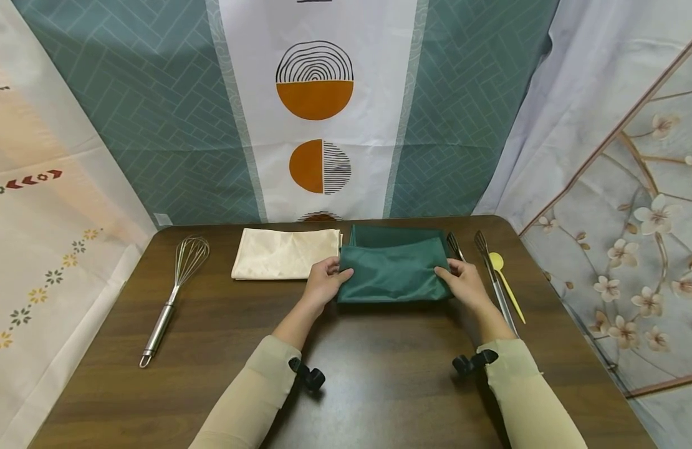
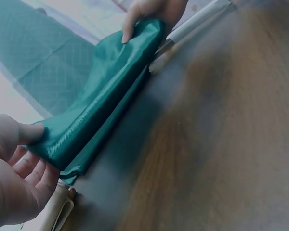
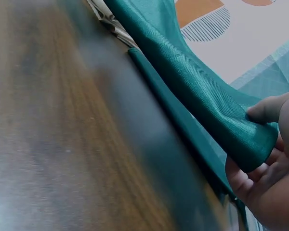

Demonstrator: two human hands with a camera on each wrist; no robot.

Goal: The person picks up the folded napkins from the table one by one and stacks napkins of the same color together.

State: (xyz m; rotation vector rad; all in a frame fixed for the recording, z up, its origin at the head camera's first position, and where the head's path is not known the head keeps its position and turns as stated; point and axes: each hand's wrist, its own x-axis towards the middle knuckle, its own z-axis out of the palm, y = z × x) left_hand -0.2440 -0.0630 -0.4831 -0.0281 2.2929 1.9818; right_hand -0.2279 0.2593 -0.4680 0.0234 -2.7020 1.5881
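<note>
A dark green cloth [image 1: 393, 271] with a satin sheen is pinched at both sides by the two hands. On its left edge the left hand [image 1: 323, 284] grips with the thumb on top and fingers beneath; the left wrist view shows this hold closely [image 2: 19, 168]. At the opposite edge the right hand [image 1: 464, 284] pinches in the same manner, thumb over the fold. In the right wrist view the held layer of green cloth [image 3: 192, 91] is raised above a lower green layer. A folded cream cloth [image 1: 284, 254] lies just left of the green one.
A wire whisk [image 1: 177, 287] lies on the left of the brown wooden table [image 1: 211, 374]. Right of the right hand are a yellow spoon [image 1: 505, 284], a long metal-handled utensil [image 1: 494, 280] and another dark-headed utensil [image 1: 454, 244], partly hidden. Patterned curtains surround the table.
</note>
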